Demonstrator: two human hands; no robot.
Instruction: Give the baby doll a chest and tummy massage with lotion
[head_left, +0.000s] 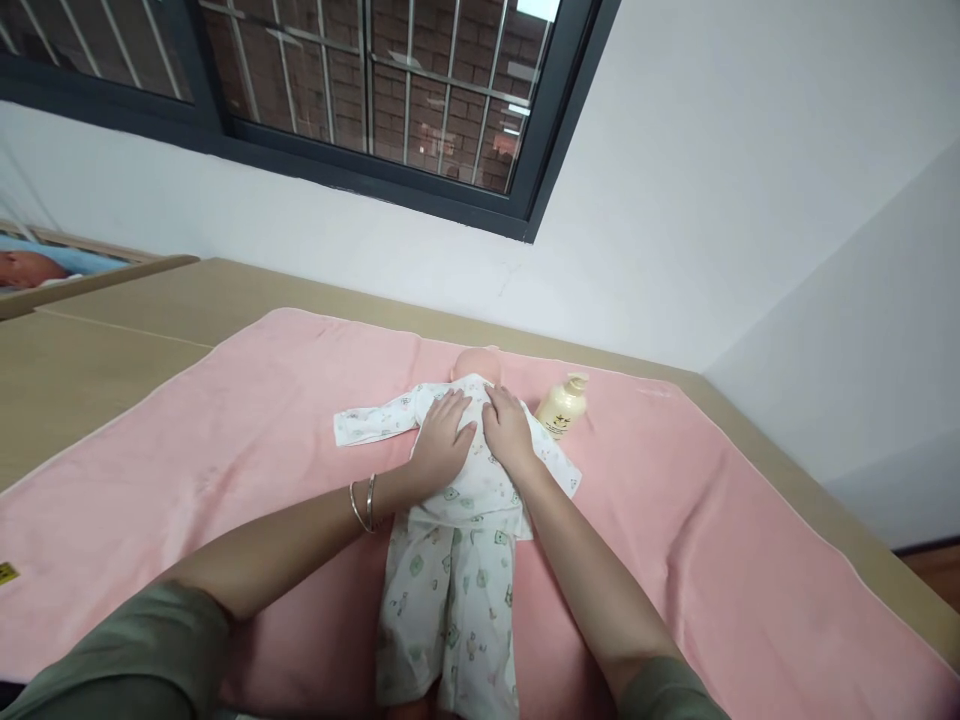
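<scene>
A baby doll with a smooth bald head (477,366) lies stretched out on a pink blanket (285,390). It wears a white printed top (480,490) and matching trousers (480,610); whether it lies face up or face down I cannot tell. My left hand (444,445) rests flat on the left side of the upper body, fingers extended and thumb apart. Opposite it, my right hand (510,430) lies on the right side near the shoulder, its fingers spread on the cloth. Neither hand grips anything. Close to my right hand stands a pale yellow pump bottle (562,407).
The blanket covers a wooden tabletop (142,310) set against a white wall. Above is a dark-framed window (375,90) with bars behind it. At the far left, part of another doll (28,268) shows in a wooden-edged bed with blue cloth.
</scene>
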